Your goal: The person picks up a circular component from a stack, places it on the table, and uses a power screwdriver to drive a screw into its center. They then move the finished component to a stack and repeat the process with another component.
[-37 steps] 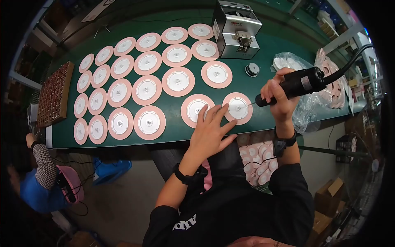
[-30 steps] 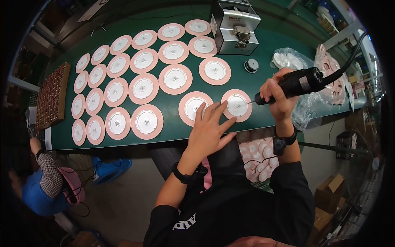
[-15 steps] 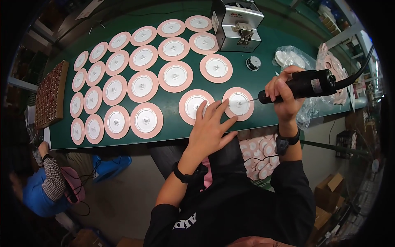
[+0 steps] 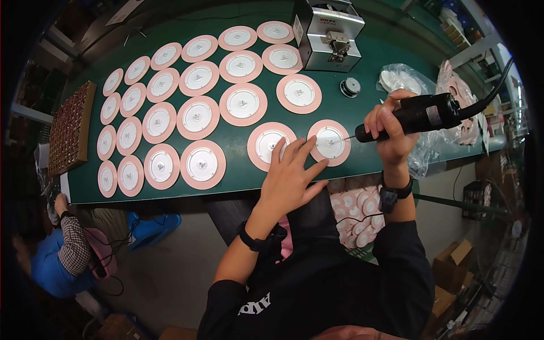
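Observation:
In my right hand [image 4: 395,122] is a black corded electric screwdriver [image 4: 430,117], held nearly level with its bit pointing left. The bit's tip meets the right part of a pink-rimmed white disc [image 4: 330,156] near the table's front edge. My left hand [image 4: 292,184] lies with fingers spread, its fingertips at that disc's left rim and over the neighbouring pink-rimmed disc [image 4: 258,160]. Small metal-looking parts sit at the discs' centres. What lies under my left fingers is hidden.
Rows of similar discs [image 4: 198,119] cover the green table [image 4: 235,187]. A grey metal machine [image 4: 331,39], a round spool-like part [image 4: 350,86] and plastic bags [image 4: 422,153] lie beyond. A brown gridded tray [image 4: 71,130] stands far left. Below it is a co-worker [image 4: 59,260]; a crate of discs [image 4: 357,218] sits below the table.
Both hands and the screwdriver stay almost in place. The view shifts very slightly; the discs keep their places on the table.

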`<act>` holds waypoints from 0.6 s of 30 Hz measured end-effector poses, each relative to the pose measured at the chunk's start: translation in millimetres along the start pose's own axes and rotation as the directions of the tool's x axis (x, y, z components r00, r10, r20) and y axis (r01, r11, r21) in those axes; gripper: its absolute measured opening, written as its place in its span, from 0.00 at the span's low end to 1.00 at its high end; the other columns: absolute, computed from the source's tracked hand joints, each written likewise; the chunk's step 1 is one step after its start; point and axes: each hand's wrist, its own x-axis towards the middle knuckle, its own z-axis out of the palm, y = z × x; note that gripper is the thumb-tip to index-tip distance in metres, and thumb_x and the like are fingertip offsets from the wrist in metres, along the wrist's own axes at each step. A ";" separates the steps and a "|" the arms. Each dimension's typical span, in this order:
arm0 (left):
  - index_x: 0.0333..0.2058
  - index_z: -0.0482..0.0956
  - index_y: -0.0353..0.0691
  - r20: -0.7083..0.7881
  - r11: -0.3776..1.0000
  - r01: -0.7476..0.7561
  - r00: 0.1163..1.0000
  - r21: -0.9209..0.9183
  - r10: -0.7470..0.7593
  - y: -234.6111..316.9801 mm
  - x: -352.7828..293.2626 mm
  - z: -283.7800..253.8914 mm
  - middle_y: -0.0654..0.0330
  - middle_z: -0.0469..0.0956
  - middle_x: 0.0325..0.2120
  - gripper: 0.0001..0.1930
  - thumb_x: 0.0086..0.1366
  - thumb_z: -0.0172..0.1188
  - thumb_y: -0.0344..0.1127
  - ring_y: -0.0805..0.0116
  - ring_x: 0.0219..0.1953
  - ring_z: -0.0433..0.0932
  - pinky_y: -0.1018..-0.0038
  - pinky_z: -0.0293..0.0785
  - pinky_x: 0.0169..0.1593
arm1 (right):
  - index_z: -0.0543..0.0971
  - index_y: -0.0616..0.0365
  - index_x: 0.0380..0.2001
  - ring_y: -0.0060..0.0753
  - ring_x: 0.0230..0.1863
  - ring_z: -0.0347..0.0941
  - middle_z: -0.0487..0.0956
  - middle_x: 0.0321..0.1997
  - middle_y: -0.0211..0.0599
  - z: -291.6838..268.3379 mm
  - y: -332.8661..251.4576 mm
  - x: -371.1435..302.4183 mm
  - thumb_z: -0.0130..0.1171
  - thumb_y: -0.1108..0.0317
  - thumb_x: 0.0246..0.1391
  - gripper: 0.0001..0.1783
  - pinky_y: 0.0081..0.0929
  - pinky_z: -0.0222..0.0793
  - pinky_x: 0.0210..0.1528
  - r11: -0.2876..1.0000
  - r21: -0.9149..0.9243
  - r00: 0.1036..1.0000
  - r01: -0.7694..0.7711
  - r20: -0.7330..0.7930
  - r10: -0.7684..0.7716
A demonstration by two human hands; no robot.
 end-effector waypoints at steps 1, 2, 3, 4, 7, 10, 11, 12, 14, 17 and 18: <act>0.47 0.84 0.53 -0.001 1.000 0.004 1.000 0.003 -0.004 0.2 0.3 0.0 0.54 0.68 0.62 0.21 0.54 0.69 0.48 0.52 0.63 0.65 0.48 0.52 0.69 | 0.66 0.61 0.52 0.23 0.17 0.61 0.66 0.24 0.31 0.5 0.0 0.5 0.54 0.76 0.57 0.19 0.28 0.65 0.23 1.000 0.000 1.000 0.001 -0.004 -0.001; 0.47 0.84 0.54 -0.001 1.000 0.005 1.000 0.003 -0.005 0.4 0.6 0.2 0.55 0.69 0.62 0.21 0.53 0.70 0.48 0.53 0.63 0.66 0.48 0.53 0.68 | 0.66 0.61 0.52 0.23 0.17 0.61 0.66 0.25 0.31 0.7 -0.2 0.5 0.54 0.76 0.57 0.19 0.28 0.65 0.23 1.000 -0.002 1.000 0.003 -0.011 -0.003; 0.47 0.84 0.54 0.003 1.000 0.002 1.000 0.001 -0.002 0.6 0.8 0.2 0.55 0.69 0.62 0.21 0.53 0.70 0.48 0.53 0.63 0.66 0.48 0.53 0.68 | 0.66 0.61 0.52 0.23 0.17 0.61 0.66 0.25 0.31 1.0 -0.1 0.8 0.54 0.76 0.57 0.19 0.28 0.65 0.23 1.000 -0.004 1.000 0.002 -0.015 -0.002; 0.47 0.84 0.54 0.004 1.000 0.005 1.000 0.001 -0.005 0.6 1.0 0.1 0.55 0.69 0.62 0.21 0.53 0.70 0.48 0.53 0.63 0.66 0.48 0.53 0.68 | 0.66 0.61 0.52 0.23 0.17 0.61 0.66 0.25 0.31 1.7 0.3 1.3 0.54 0.76 0.57 0.19 0.28 0.64 0.23 1.000 0.005 1.000 -0.003 -0.019 0.003; 0.47 0.84 0.54 0.006 1.000 0.010 1.000 0.004 -0.010 0.6 1.5 0.8 0.55 0.69 0.62 0.21 0.53 0.70 0.47 0.53 0.63 0.66 0.48 0.53 0.69 | 0.66 0.61 0.52 0.23 0.17 0.61 0.66 0.25 0.31 1.1 1.5 1.6 0.54 0.76 0.57 0.19 0.28 0.64 0.23 1.000 0.025 1.000 -0.013 -0.027 0.014; 0.47 0.84 0.54 0.004 1.000 0.007 1.000 0.011 -0.007 0.4 1.6 1.1 0.55 0.69 0.62 0.21 0.53 0.70 0.47 0.53 0.63 0.66 0.48 0.52 0.69 | 0.66 0.60 0.52 0.23 0.17 0.61 0.65 0.25 0.32 0.2 2.9 0.8 0.54 0.76 0.57 0.19 0.29 0.64 0.23 1.000 0.020 0.999 -0.019 -0.032 0.020; 0.47 0.84 0.54 0.005 1.000 0.006 1.000 0.011 -0.006 0.5 1.7 1.0 0.55 0.69 0.62 0.21 0.53 0.70 0.47 0.53 0.63 0.66 0.48 0.52 0.69 | 0.66 0.60 0.52 0.23 0.17 0.61 0.65 0.25 0.32 -0.2 3.5 0.6 0.54 0.76 0.57 0.19 0.29 0.64 0.23 1.000 0.020 0.999 -0.019 -0.033 0.020; 0.47 0.84 0.54 0.005 1.000 0.007 1.000 0.012 -0.007 0.6 1.8 0.7 0.55 0.69 0.62 0.21 0.53 0.70 0.47 0.53 0.63 0.66 0.48 0.52 0.69 | 0.66 0.60 0.52 0.23 0.16 0.61 0.65 0.25 0.31 -0.7 4.1 0.4 0.54 0.76 0.57 0.19 0.29 0.64 0.23 0.999 0.028 0.999 -0.025 -0.046 0.026; 0.47 0.84 0.54 0.004 1.000 0.010 1.000 0.013 -0.010 0.9 1.7 0.0 0.55 0.69 0.62 0.21 0.53 0.70 0.46 0.53 0.63 0.66 0.48 0.52 0.69 | 0.67 0.60 0.52 0.23 0.16 0.61 0.65 0.24 0.31 -1.4 5.2 0.1 0.54 0.76 0.57 0.18 0.29 0.64 0.23 0.998 0.044 0.997 -0.037 -0.072 0.040; 0.47 0.84 0.54 0.002 1.000 0.009 1.000 0.009 -0.010 1.2 2.0 0.0 0.55 0.69 0.62 0.21 0.53 0.70 0.46 0.53 0.63 0.66 0.48 0.52 0.69 | 0.67 0.59 0.51 0.23 0.16 0.61 0.65 0.24 0.31 -5.6 6.1 0.5 0.54 0.76 0.57 0.18 0.29 0.64 0.23 0.998 0.060 0.997 -0.025 -0.070 0.029; 0.47 0.84 0.54 0.000 1.000 0.009 1.000 0.006 -0.009 1.2 2.1 0.0 0.55 0.69 0.62 0.21 0.53 0.70 0.46 0.53 0.63 0.66 0.48 0.52 0.69 | 0.67 0.59 0.51 0.23 0.16 0.61 0.65 0.25 0.31 -6.5 6.2 0.6 0.54 0.76 0.57 0.18 0.29 0.64 0.23 0.998 0.068 0.997 -0.018 -0.069 0.023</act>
